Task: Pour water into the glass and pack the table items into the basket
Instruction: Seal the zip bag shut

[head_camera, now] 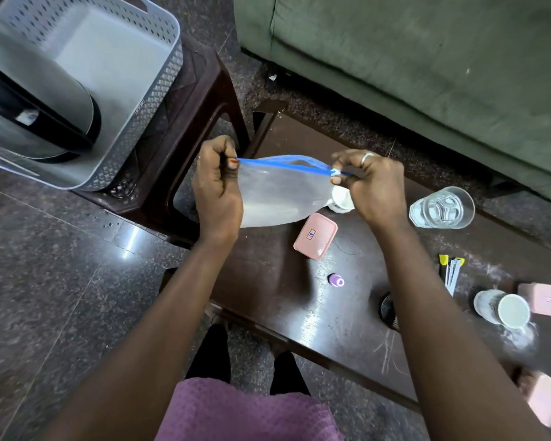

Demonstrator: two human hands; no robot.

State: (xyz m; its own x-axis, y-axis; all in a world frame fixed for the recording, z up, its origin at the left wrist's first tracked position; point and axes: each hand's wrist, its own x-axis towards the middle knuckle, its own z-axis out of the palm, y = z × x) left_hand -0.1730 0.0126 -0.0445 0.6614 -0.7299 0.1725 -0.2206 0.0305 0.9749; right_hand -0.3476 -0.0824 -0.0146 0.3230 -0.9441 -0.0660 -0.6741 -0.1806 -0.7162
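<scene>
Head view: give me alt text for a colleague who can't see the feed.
Both hands hold a clear zip bag by its blue top edge above a dark table, left hand at one end, right hand at the other. A glass of water and pink box sit on the table; a kettle lies in the basket.

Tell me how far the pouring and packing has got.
Done: the glass holds water, and the kettle already sits in the basket. In hand: the left hand and right hand hold the zip bag by its blue top edge. Left on the table: the pink box, purple bottle, white cups, and sachets.
</scene>
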